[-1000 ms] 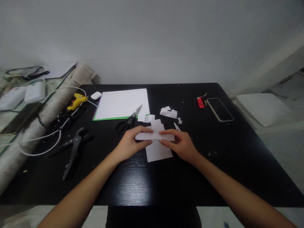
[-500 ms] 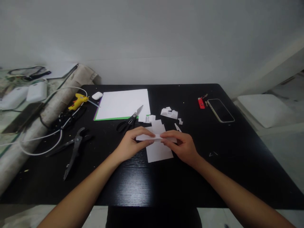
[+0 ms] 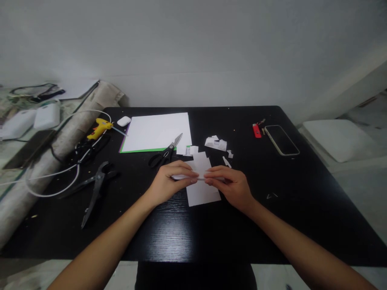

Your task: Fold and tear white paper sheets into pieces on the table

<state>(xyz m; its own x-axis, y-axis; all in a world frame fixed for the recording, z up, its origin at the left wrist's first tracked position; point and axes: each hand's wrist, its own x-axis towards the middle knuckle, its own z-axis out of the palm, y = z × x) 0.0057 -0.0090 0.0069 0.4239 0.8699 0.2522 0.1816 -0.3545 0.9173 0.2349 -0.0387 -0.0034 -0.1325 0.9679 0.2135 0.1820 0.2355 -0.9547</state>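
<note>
Between my hands is a narrow strip of white paper (image 3: 201, 176), held level. My left hand (image 3: 169, 181) pinches its left part between thumb and fingers. On the other side, my right hand (image 3: 231, 183) pinches it the same way, with the two sets of fingertips a small gap apart. Under and behind the strip lies a larger white paper piece (image 3: 204, 193) on the black table. Black-handled scissors (image 3: 166, 152) rest just beyond my left hand, their blades over a stack of white sheets (image 3: 157, 131). My fingers cover much of the strip.
Paper scraps (image 3: 215, 142) lie behind the hands. Pliers (image 3: 98, 179) and a yellow glue gun (image 3: 101, 128) with a white cable (image 3: 54, 196) are at left. A red lighter (image 3: 256, 131) and a phone (image 3: 281, 140) lie at right on the black table (image 3: 302, 225).
The strip between my fingertips has tilted or folded slightly and shows a different face. My fingers have shifted a little along it; both hands keep their pinch.
</note>
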